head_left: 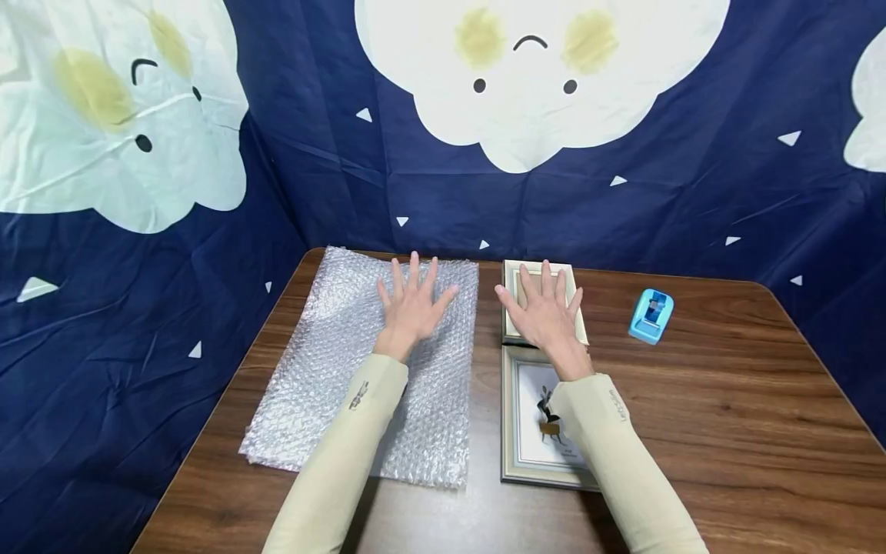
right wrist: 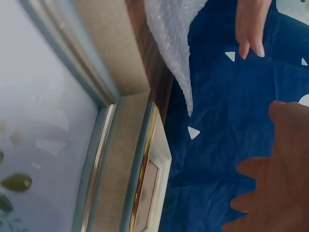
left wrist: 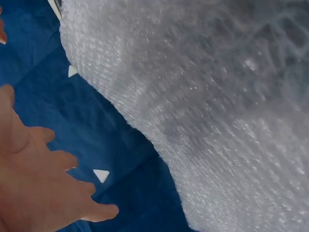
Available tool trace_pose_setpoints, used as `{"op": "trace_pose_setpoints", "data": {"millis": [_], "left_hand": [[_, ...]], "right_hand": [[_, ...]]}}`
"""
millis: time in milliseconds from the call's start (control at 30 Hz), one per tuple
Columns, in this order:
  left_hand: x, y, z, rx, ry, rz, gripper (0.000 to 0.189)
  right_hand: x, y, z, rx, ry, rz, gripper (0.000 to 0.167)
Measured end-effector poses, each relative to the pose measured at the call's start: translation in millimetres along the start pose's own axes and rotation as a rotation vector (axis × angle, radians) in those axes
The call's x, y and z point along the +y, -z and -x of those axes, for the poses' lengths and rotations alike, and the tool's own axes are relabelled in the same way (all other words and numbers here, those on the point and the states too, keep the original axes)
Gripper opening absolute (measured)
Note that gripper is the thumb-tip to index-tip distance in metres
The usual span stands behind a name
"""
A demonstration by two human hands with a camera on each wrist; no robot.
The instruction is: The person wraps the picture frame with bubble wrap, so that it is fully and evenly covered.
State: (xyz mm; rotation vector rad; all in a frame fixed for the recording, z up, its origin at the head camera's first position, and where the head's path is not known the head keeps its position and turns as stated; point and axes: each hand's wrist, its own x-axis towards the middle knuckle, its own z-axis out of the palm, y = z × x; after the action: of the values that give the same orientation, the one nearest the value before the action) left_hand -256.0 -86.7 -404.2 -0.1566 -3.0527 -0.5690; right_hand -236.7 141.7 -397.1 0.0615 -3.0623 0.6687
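Note:
My left hand [head_left: 410, 308] is spread flat, palm down, above a sheet of bubble wrap [head_left: 304, 400] and holds nothing. In the left wrist view that hand [left wrist: 43, 179] shows at the lower left, apart from the wrap [left wrist: 193, 121]. With fingers splayed, my right hand [head_left: 550, 319] is over the smaller picture frame [head_left: 512, 331], which it partly hides. Nearer me lies a larger picture frame [head_left: 510, 431] holding a print of a figure; my right forearm covers part of it. The right wrist view has both frames close up, with the right hand [right wrist: 285, 169] apart from them.
A light-blue tape dispenser [head_left: 651, 315] sits to the right of the frames on the brown wooden table [head_left: 727, 400]. Dark blue cloth [head_left: 332, 154] with white clouds and triangles hangs behind the table and at its sides.

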Motion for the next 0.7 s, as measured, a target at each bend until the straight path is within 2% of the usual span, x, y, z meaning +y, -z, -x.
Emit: {"op": "trace_pose_setpoints", "data": {"millis": [167, 233, 333, 533, 600, 700], "left_hand": [[-12.1, 8.8, 1.1, 0.023, 0.066, 0.063, 0.074], [-18.1, 13.3, 2.3, 0.031, 0.087, 0.06, 0.071], [-27.8, 21.7, 4.4, 0.025, 0.133, 0.05, 0.065], [-54.7, 43.6, 11.6, 0.0, 0.252, 0.065, 0.063], [-65.7, 50.1, 15.6, -0.004, 0.287, 0.07, 0.063], [-82.4, 58.6, 23.7, -0.009, 0.326, 0.069, 0.06]], "right_hand": [[-4.4, -4.1, -0.9, 0.031, 0.089, -0.126, 0.072], [-6.5, -6.4, -1.6, 0.045, 0.136, -0.18, 0.068], [-9.9, -10.3, -2.0, 0.052, 0.162, -0.273, 0.061], [-19.3, -15.5, 1.3, -0.009, 0.146, -0.502, 0.053], [-24.0, -16.2, 4.5, -0.048, 0.124, -0.551, 0.052], [-30.5, -18.9, 10.0, -0.103, 0.09, -0.565, 0.053]]}}
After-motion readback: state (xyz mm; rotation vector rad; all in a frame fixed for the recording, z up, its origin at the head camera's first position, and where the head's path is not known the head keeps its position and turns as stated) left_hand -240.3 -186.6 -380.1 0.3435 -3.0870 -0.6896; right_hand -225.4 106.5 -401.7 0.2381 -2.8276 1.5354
